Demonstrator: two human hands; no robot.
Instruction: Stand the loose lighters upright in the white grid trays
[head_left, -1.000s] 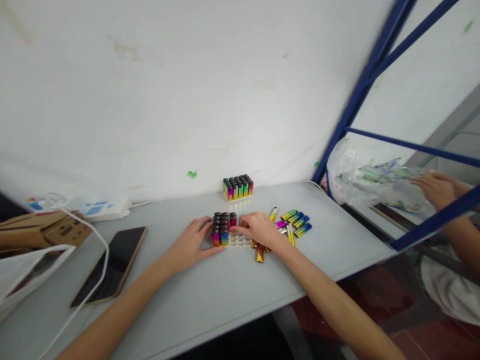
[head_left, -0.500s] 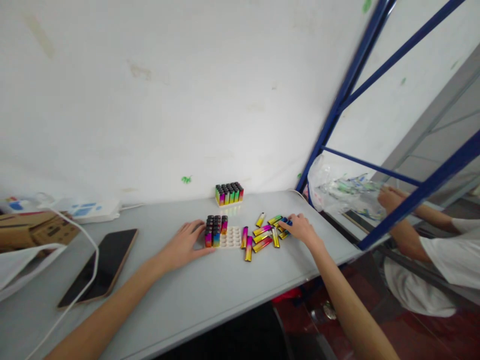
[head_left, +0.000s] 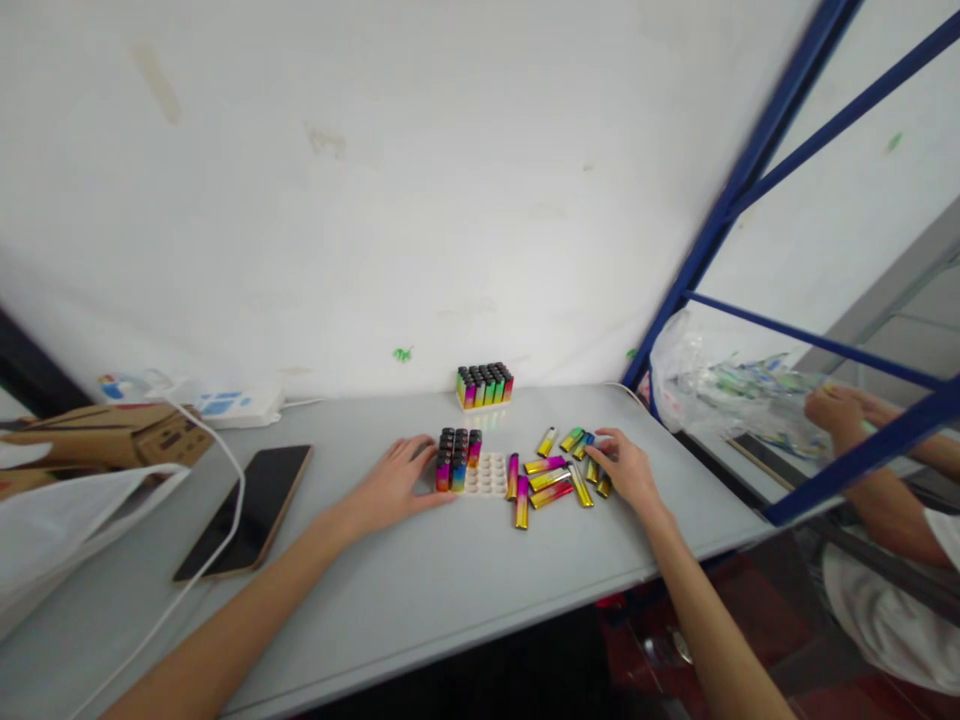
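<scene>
A white lighter tray (head_left: 487,474) with round-bottomed slots lies on the desk, its left part filled with upright black-topped lighters (head_left: 452,462). My left hand (head_left: 397,484) is curved around the tray's left end, thumb in front and fingers behind. Loose lighters in metallic yellow, pink, red and green (head_left: 553,480) lie scattered to the right of the tray. Over the right end of this pile, my right hand (head_left: 626,468) has its thumb and fingers bent on a blue lighter (head_left: 589,440), which they partly hide.
A full tray of lighters (head_left: 486,386) stands by the wall. At left are a phone (head_left: 247,510), a white cable (head_left: 238,500), a cardboard box (head_left: 142,440) and a white power strip (head_left: 240,405). Beyond the blue bed frame (head_left: 686,255), another person's hands (head_left: 840,412) handle clear plastic bags.
The view has swung left, so everything sits farther right. My right hand has shifted among the loose lighters, and some lie at new angles. My left hand stays at the tray.
</scene>
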